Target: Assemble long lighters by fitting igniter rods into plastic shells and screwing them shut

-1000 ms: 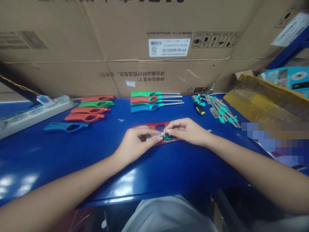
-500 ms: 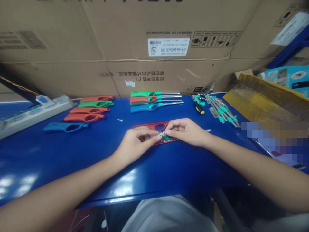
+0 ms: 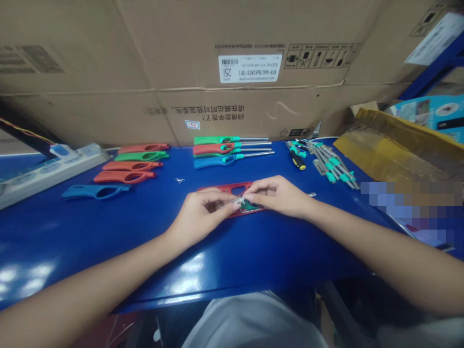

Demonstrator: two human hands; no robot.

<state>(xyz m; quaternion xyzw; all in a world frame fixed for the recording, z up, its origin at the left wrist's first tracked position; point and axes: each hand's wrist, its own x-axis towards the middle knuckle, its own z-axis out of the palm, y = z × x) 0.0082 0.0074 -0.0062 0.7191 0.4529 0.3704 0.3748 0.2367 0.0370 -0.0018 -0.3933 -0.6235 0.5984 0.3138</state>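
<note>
An open red lighter shell [image 3: 242, 185] lies on the blue table under both hands, with a green part [image 3: 250, 205] and thin pale wire inside it. Just above the shell, my left hand [image 3: 195, 212] pinches a small clear tank-like piece [image 3: 232, 202] between thumb and fingers. My right hand [image 3: 279, 197] is closed at the whitish end of that piece, fingertips pressed together; what they grip is too small to make out. A metal tube's tip [image 3: 311, 195] pokes out past the right hand.
Several empty lighter shells [image 3: 125, 177] lie at left beside a white power strip [image 3: 50, 171]. Assembled lighters [image 3: 213, 161], small screws [image 3: 179, 180], a black-yellow screwdriver [image 3: 297, 160] and metal tubes with teal ends [image 3: 335, 166] lie farther back, before a large cardboard box [image 3: 181, 53].
The clear piece shows more plainly between the fingers, tilted above the shell. Both hands stay close together, with only slight finger movement. The whole view has shifted a little.
</note>
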